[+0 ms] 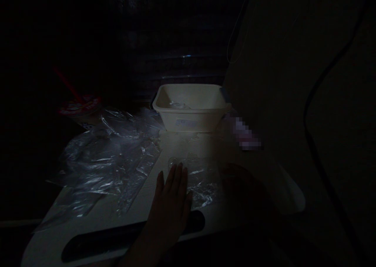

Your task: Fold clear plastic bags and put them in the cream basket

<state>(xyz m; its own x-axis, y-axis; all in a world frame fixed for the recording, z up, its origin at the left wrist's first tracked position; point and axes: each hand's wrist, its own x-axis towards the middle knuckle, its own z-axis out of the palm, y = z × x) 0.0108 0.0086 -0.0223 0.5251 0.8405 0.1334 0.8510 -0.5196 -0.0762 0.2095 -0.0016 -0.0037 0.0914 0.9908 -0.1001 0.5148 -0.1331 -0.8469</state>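
Your left hand (169, 204) is released, palm down with the fingers stretched forward, at the left edge of a clear bag (204, 186). That bag lies on the white table (47, 235), its surface crinkled. Your right hand (242, 180) is a dim shape in shadow on the bag's other side; you cannot tell whether it grips anything. Under your left wrist, a dark strip (102, 240) runs along the near edge. Left of your hands spreads a loose heap of clear plastic (108, 153). Beyond the bag stands a cream tub (190, 120) with some clear plastic inside. A lidded cup (84, 118) with a red straw (69, 86) is behind the heap, at far left. A dark cord (314, 149) hangs at far right.
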